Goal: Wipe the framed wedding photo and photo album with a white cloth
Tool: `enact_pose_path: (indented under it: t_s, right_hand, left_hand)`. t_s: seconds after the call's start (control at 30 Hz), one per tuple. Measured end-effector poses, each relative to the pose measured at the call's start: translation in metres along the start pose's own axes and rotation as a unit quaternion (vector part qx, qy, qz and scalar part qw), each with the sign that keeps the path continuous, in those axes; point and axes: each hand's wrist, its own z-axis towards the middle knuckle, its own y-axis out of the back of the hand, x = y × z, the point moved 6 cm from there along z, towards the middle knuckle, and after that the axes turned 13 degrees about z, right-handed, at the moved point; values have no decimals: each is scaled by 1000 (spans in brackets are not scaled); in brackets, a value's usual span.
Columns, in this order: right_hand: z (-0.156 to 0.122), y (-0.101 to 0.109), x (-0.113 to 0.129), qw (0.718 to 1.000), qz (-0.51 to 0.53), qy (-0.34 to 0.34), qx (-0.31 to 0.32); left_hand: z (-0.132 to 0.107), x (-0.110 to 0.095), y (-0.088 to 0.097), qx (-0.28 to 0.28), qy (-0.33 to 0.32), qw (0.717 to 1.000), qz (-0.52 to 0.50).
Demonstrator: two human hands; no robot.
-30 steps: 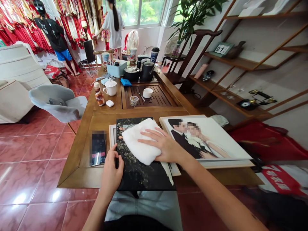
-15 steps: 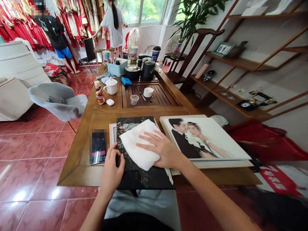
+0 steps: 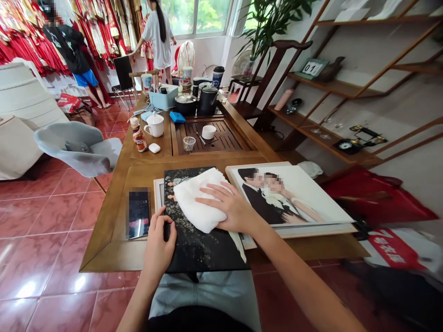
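A dark photo print (image 3: pixel 197 244) lies at the near edge of the wooden table (image 3: pixel 110 230), partly overhanging it. My right hand (image 3: pixel 231 210) rests flat, fingers spread, on a folded white cloth (image 3: pixel 199 200) that lies on the print. My left hand (image 3: pixel 157 246) grips the print's left edge, thumb on top. A larger framed portrait of a couple (image 3: pixel 294 198) lies just to the right. A phone (image 3: pixel 139 213) lies to the left of the print.
Farther along the table are a tea tray (image 3: pixel 221 136), kettle (image 3: pixel 206 100), white teapot (image 3: pixel 154 125), bottle (image 3: pixel 139 137) and blue box (image 3: pixel 163 99). A grey chair (image 3: pixel 78 147) stands left, wooden shelves (image 3: pixel 339 87) right. Two people (image 3: pixel 154 32) stand at the red garment racks at the back.
My right hand and the white cloth have shifted slightly up and left over the print. The left hand keeps its hold on the print's edge.
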Motion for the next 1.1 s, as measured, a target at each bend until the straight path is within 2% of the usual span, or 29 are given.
enact_pose_path:
  t_s: [0.1,0.33,0.47,0.6,0.7,0.9,1.1]
  right_hand:
    - [-1,-4,9,1000,1,8,-2]
    - [-28,-12,35,998,11,64,25]
    - [-31,-9,30,997,8,70,28]
    - [-22,-5,19,999,-1,39,9]
    - [-14,-2,11,1000,-5,25,3]
    - [-5,1,1,1000,-10,1,-7]
    - [-18,-2,10,999,-16,41,-3]
  left_hand:
    - [0,-1,1,0,-6,1000,1]
    - [0,-2,2,-2,-9,1000,11]
    - [1,-3,1,4,-26,999,46]
    - [3,-10,-3,28,-95,991,91]
    - [4,-13,-6,58,-122,985,107]
    - [10,-19,-4,63,-134,979,142]
    - [20,-25,-4,36,-123,979,157]
